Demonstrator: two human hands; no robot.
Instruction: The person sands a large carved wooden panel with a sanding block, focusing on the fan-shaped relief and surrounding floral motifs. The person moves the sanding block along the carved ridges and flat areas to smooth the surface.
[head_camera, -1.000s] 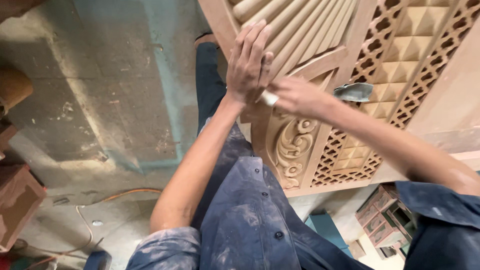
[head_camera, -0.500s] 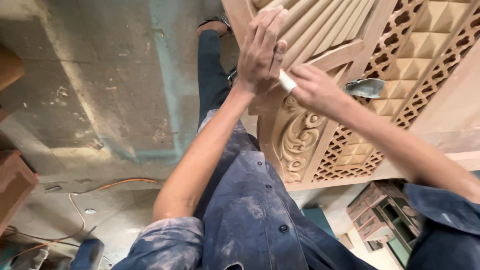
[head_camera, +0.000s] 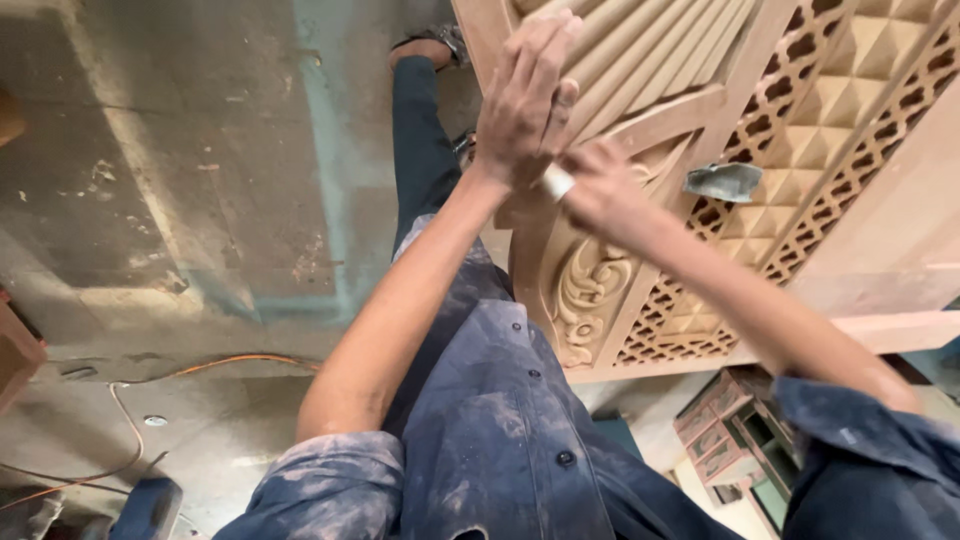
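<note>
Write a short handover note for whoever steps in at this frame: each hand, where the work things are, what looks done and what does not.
Left hand: flat, fingers spread, pressed against the carved wooden panel near its fluted slats; it holds nothing.
Right hand: fingers pinched on a small white piece, pressed to the curved moulding just below the left hand. What the piece is cannot be told.
A grey folded scrap rests on the lattice part of the panel, right of both hands.
The panel is fully carved: scrollwork, lattice, pyramids. How much of its surface has been worked is not visible.
Orange cable lies on the floor.
</note>
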